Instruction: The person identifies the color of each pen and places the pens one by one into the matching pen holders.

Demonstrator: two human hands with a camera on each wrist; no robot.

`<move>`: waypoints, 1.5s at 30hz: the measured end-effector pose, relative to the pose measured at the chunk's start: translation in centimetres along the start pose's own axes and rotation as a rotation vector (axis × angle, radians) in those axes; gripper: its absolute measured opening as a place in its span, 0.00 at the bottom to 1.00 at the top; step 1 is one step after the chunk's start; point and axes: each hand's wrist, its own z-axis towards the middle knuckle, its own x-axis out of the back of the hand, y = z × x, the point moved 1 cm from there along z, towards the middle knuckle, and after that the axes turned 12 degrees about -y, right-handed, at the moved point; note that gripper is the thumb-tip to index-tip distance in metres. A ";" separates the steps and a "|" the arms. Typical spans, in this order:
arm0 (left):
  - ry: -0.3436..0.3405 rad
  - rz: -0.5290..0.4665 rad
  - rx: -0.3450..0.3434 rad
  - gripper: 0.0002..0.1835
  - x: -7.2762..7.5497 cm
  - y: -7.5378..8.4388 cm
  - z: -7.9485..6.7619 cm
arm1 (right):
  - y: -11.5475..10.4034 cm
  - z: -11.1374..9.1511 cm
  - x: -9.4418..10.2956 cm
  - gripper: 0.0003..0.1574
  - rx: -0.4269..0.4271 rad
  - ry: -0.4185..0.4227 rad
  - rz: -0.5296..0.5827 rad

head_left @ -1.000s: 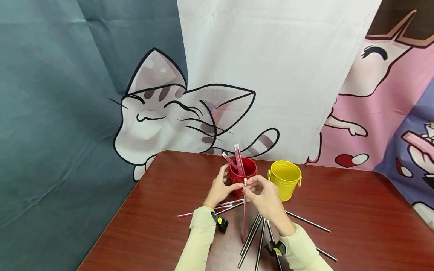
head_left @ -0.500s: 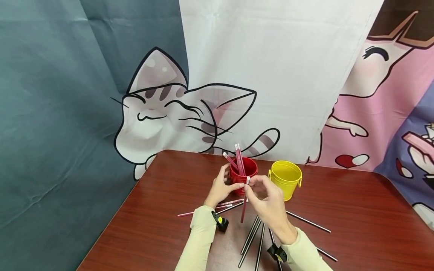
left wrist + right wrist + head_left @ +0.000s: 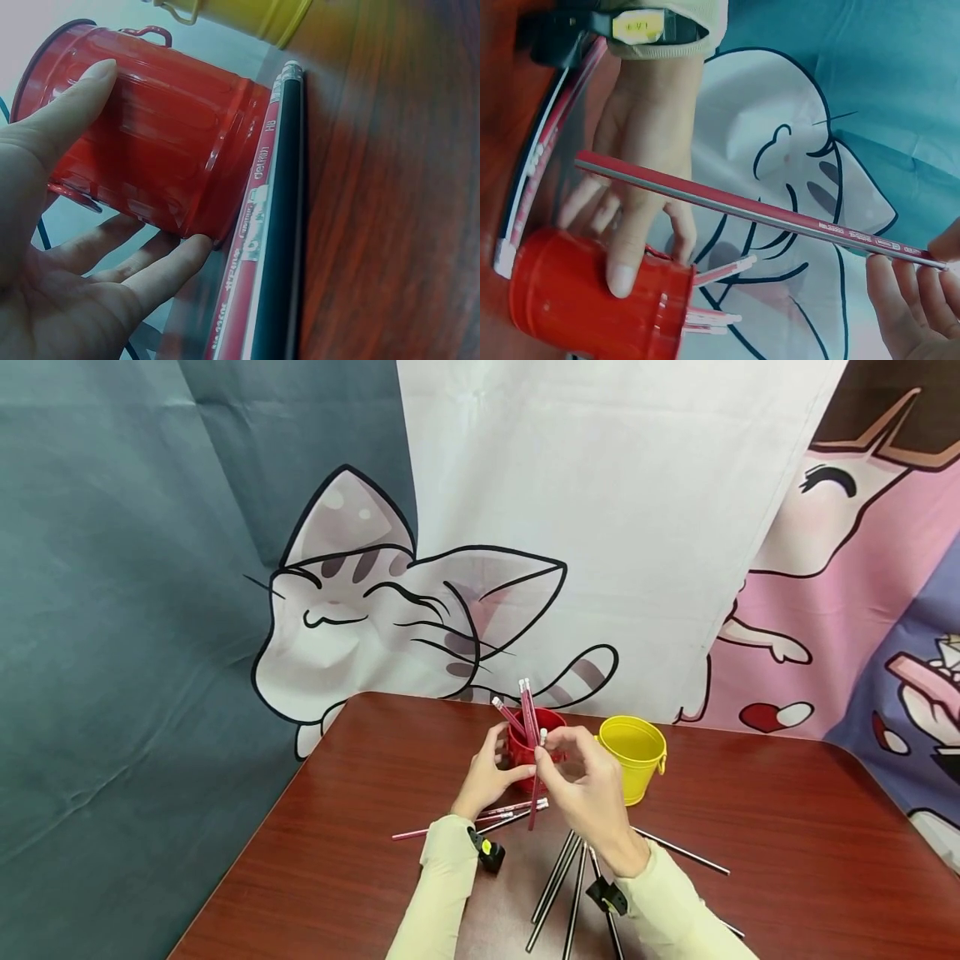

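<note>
My left hand (image 3: 480, 787) holds the side of a small red bucket (image 3: 172, 142), thumb on the near wall and fingers along another side. Several red pencils (image 3: 529, 714) stand in it, white eraser ends up. In front of the bucket, my right hand (image 3: 592, 802) pinches a red pencil (image 3: 742, 212) near its eraser end. That pencil hangs down at a slight tilt, outside the bucket, its lower end above the table. Beside the bucket's base lie red pencils (image 3: 240, 277) and a black pencil (image 3: 281, 187), close together.
A yellow bucket (image 3: 636, 777) with side handles stands right of the red one. Several dark pencils (image 3: 576, 893) lie fanned out below my right hand, and another dark pencil (image 3: 686, 852) lies farther right. A cartoon cat curtain (image 3: 360, 643) hangs behind the brown table (image 3: 322, 860).
My right hand has raised the red pencil off the tabletop and brought it closer to the red bucket. The left hand has stayed at the bucket's side.
</note>
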 end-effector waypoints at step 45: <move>0.008 0.005 0.017 0.43 0.1 -0.5 0.5 | 4.2 7.0 0.4 0.08 0.029 0.134 -0.129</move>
